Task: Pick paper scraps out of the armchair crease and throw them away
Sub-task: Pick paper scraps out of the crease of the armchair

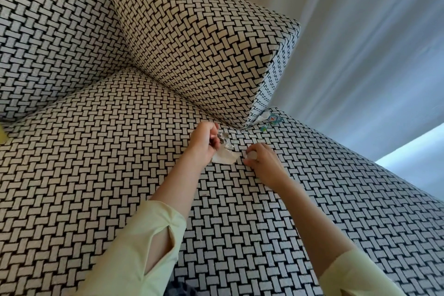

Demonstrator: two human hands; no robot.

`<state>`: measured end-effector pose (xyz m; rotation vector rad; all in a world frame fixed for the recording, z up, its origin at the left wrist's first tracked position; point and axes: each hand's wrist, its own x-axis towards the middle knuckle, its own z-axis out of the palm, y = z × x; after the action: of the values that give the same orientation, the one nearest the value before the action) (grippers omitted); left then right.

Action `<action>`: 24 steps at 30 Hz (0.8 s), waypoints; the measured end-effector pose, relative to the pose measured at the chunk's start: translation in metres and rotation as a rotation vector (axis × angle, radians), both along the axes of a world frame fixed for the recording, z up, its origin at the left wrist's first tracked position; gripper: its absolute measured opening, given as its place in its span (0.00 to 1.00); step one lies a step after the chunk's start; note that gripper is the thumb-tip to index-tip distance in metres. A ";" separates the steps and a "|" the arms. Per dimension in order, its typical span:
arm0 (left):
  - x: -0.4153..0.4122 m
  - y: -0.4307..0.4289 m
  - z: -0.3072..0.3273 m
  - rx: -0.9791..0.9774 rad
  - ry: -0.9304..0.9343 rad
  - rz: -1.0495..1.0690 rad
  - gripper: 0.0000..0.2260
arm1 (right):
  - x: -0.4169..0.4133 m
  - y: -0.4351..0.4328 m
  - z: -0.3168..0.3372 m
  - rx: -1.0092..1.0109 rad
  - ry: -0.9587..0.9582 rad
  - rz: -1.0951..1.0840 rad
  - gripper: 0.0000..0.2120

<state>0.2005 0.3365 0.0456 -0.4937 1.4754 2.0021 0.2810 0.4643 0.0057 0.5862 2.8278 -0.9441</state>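
Observation:
The armchair (96, 151) is covered in black-and-white woven fabric. My left hand (204, 142) hovers over the seat near the crease under the right armrest (192, 38). Its fingers are curled round crumpled scraps: a shiny foil bit and a cream paper piece (224, 157) that hangs below the fist. My right hand (263, 163) rests on the seat just to the right, pinching a small white scrap (252, 155) between thumb and fingertips. More scraps, white and blue-printed wrappers (270, 119), lie in the crease at the armrest's front corner.
The backrest cushion (48, 43) rises at the left. White curtains (360, 43) hang behind the chair on the right. A yellow object (3, 136) peeks in at the left edge. Pale green sleeves cover both forearms.

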 end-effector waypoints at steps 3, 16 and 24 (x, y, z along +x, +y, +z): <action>0.005 0.000 0.000 0.007 0.012 -0.028 0.10 | -0.002 -0.007 -0.001 0.071 -0.046 0.010 0.11; 0.008 -0.025 -0.002 0.015 0.018 -0.113 0.10 | -0.005 -0.005 0.009 -0.119 -0.075 -0.159 0.09; 0.014 -0.024 -0.004 -0.004 0.029 -0.165 0.11 | 0.005 -0.026 0.008 -0.102 -0.080 -0.033 0.09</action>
<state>0.2142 0.3122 0.0414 -0.3340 1.4877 1.8848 0.2858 0.4379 0.0139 0.6453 2.6899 -1.0388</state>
